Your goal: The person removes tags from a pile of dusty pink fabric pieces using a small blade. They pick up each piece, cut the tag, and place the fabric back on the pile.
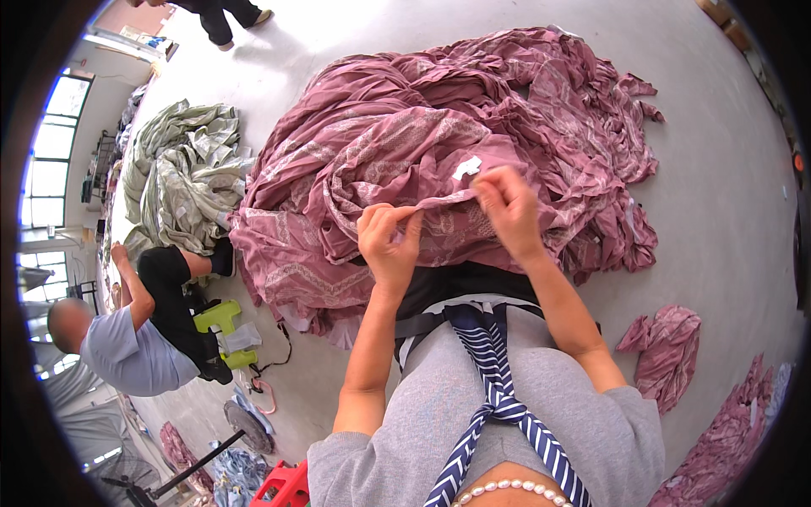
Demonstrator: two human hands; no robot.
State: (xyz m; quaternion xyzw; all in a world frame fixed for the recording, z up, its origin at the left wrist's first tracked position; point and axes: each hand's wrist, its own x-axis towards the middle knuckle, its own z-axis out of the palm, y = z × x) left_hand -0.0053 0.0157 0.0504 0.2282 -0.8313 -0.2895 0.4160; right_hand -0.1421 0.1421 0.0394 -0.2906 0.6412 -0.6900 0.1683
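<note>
Pale grey floor (726, 211) under everything, its edges bent by the lens. On it, centre and upper middle, a broad heap of mauve fabric (397, 84) with whitish patterned bands, loosely folded and creased, spread right up to the wearer's lap.

Left: a co-worker (139, 355) in a pale blue top and black legwear, low to the floor, one bare foreleg beside the mauve heap. Just beyond, a heap of pale green patterned cloth (182, 177), near the mauve one at its left edge. Lower right: a second mauve pile (718, 435), partly cut by the rim. Between it and the main heap, a small crumpled mauve bundle (667, 355), alone on the floor. Top left: dark-trousered legs (221, 21) of another person, standing well apart.

Smaller: lime-green stool (221, 325) beside the co-worker; red stool (285, 486) at the lower edge, partly cut off; navy-and-white striped band (507, 408) knotted on the wearer's grey top.

Left grip (390, 245): thumb and forefinger pinched together on a raised edge of the mauve fabric. Right grip (511, 211): slightly blurred, fingertips together on the same edge, which runs between the two.

Smallest: white label (466, 167) on the mauve fabric, just beside the right fingertips.
</note>
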